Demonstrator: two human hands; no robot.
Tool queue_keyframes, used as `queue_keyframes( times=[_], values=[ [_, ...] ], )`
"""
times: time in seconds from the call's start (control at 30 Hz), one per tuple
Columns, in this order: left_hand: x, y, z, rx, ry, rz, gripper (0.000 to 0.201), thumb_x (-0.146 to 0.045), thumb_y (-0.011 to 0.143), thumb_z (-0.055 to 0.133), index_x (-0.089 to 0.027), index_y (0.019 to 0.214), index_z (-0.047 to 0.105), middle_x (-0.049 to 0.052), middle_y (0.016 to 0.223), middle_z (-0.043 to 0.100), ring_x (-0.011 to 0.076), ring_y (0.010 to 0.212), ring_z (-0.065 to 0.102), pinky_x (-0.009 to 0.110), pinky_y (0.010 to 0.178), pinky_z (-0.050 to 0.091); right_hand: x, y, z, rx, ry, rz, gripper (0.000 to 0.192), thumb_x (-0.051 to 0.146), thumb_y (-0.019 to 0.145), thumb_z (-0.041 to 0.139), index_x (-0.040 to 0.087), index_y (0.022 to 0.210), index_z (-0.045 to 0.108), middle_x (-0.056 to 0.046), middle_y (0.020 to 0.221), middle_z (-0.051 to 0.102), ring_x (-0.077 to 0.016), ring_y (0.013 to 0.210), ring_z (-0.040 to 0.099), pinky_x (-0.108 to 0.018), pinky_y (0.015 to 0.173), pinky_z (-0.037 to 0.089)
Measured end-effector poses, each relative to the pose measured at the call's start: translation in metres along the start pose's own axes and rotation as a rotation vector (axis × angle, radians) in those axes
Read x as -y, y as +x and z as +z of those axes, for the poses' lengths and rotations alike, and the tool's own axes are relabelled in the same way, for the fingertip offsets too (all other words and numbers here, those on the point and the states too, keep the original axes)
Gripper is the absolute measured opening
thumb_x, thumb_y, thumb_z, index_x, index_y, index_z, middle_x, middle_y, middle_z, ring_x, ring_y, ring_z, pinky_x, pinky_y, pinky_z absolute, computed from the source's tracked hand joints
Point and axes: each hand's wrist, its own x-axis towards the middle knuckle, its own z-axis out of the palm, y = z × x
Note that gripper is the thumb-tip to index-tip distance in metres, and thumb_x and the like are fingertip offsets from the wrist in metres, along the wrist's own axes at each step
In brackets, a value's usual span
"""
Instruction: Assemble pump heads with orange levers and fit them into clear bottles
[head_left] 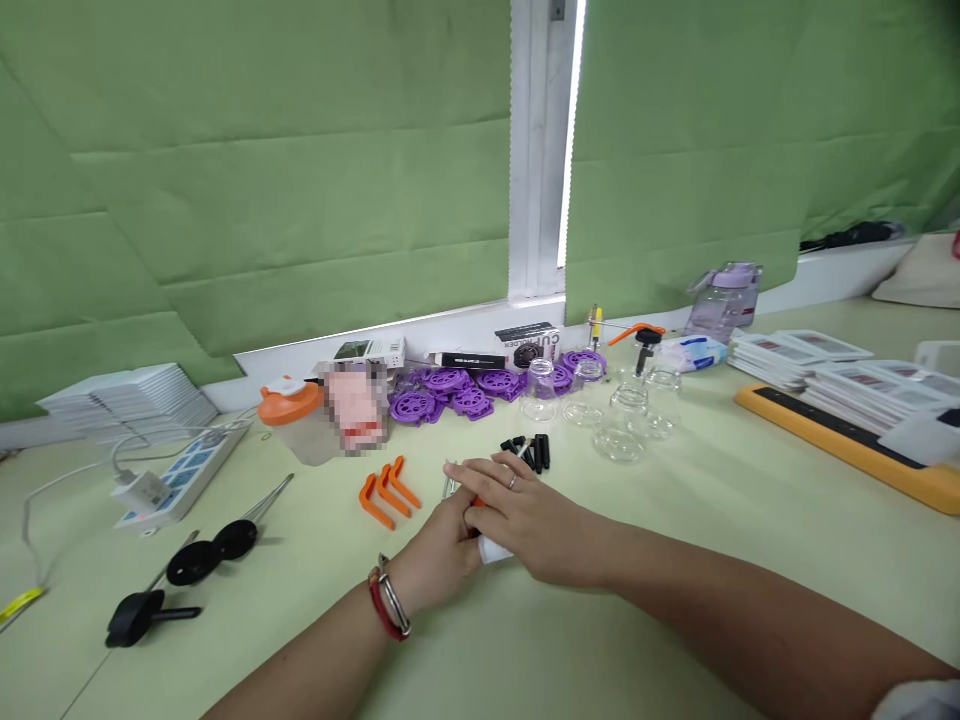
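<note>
My left hand (439,560), with a red band and a silver bangle at the wrist, is closed at the middle of the table. Across it lies my right hand (544,525), its fingers wrapped over the same spot. Between them shows part of a small white object (495,549) with a bit of orange; the rest is covered, so its kind is unclear. Just beyond the fingers are thin silver metal pieces (449,484) and several short black tubes (538,452). Left of the hands lie three bent orange handles (388,490).
Purple plastic rings (474,390) and clear glass domes (619,425) stand at the back. On the left are black round-headed tools (214,552), a power strip (187,478) and an orange-lidded cup (304,425). To the right sit an orange-black paper trimmer (840,445) and stacked cards (795,358).
</note>
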Motion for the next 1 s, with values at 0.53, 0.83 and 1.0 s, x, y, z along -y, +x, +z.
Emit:
queue_keyframes(
  times=[0.53, 0.83, 1.0],
  values=[
    [0.012, 0.011, -0.023, -0.342, 0.107, -0.147, 0.025, -0.045, 0.078, 0.058, -0.021, 0.085, 0.055, -0.005, 0.058, 0.048, 0.0123, 0.055, 0.041, 0.024, 0.055, 0.029, -0.074, -0.012, 0.008, -0.275, 0.117, 0.869, 0.022, 0.032, 0.09, 0.047, 0.016, 0.102, 0.055, -0.012, 0.106, 0.059, -0.0201, 0.095, 0.056, -0.031, 0.08, 0.043],
    [0.028, 0.017, -0.032, -0.481, -0.003, -0.179, 0.026, -0.049, 0.078, 0.056, -0.023, 0.078, 0.056, -0.003, 0.067, 0.054, 0.0133, 0.057, 0.046, 0.026, 0.058, 0.033, -0.115, -0.028, 0.034, 0.098, 0.146, 1.263, 0.02, 0.029, 0.081, 0.056, 0.011, 0.077, 0.062, -0.01, 0.073, 0.062, -0.0155, 0.057, 0.055, -0.024, 0.047, 0.033],
    [0.031, 0.019, -0.032, -0.466, -0.148, -0.189, 0.022, -0.045, 0.077, 0.06, -0.024, 0.079, 0.057, -0.003, 0.069, 0.054, 0.0137, 0.058, 0.048, 0.027, 0.059, 0.036, -0.117, -0.026, 0.035, 0.132, 0.114, 1.289, 0.014, 0.023, 0.079, 0.057, 0.01, 0.076, 0.062, -0.012, 0.077, 0.063, -0.0167, 0.06, 0.057, -0.024, 0.048, 0.033]
  ],
)
